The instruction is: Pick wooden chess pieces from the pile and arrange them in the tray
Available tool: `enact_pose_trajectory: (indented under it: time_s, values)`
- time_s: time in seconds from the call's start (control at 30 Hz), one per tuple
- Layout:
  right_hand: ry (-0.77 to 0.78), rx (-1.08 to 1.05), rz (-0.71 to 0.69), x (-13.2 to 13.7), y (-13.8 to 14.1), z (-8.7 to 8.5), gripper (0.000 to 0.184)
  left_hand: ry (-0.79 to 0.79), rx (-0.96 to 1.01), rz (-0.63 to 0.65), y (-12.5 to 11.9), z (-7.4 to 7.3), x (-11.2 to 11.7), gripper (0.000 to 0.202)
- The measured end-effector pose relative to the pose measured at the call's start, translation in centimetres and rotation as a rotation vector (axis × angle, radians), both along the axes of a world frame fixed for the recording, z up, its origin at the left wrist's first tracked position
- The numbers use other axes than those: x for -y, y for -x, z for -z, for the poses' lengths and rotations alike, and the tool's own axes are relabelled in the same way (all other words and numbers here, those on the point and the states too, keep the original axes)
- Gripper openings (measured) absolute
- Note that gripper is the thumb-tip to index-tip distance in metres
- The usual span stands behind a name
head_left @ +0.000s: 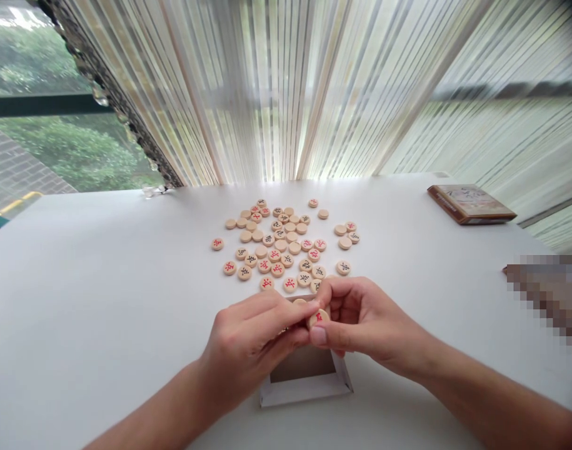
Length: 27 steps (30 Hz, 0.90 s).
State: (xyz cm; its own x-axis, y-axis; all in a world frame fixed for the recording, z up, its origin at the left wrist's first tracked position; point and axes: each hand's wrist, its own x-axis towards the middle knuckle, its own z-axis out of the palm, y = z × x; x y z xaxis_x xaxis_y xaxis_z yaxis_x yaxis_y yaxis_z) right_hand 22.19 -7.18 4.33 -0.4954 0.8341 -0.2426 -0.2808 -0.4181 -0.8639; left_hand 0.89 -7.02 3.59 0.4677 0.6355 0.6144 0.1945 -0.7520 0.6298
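My right hand (361, 319) pinches a round wooden Chinese chess piece (319, 317) with a red character between thumb and fingers. Against that piece rest the closed fingertips of my left hand (255, 331). A second pale piece (299, 302) shows just behind the left fingers; whether it is gripped or lies in the box I cannot tell. Both hands are over a shallow white open box (307, 390) with a brown-grey bottom, and they hide its far part. Beyond it many Chinese chess pieces (277, 270) lie loose, some face up with red or black characters, others blank side up.
The white table (126, 300) carries everything. A flat brown box lid (473, 203) with a picture lies at the back right. A blurred-out object (548, 300) is at the right edge. String curtains (276, 94) hang along the table's far edge.
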Motion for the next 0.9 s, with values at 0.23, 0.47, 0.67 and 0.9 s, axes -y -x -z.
enact_pose_trajectory:
  time_s: [0.23,0.47,0.67,0.9]
  values:
    - [-0.066,0.029,-0.016,0.04,-0.04,-0.46,0.036,0.008,0.021,0.026,-0.29,-0.28,0.05,0.03]
    - [-0.08,0.029,-0.013,0.08,-0.14,-0.27,0.037,0.068,0.051,0.021,-0.38,-0.29,-0.09,0.033]
    - [-0.037,-0.009,-0.009,0.15,-0.25,-0.14,0.037,0.043,0.049,0.017,-0.16,-0.24,-0.13,0.03]
    - [-0.062,-0.05,-0.029,0.09,-0.26,-0.54,0.032,0.072,0.068,0.009,-0.09,-0.34,-0.07,0.035]
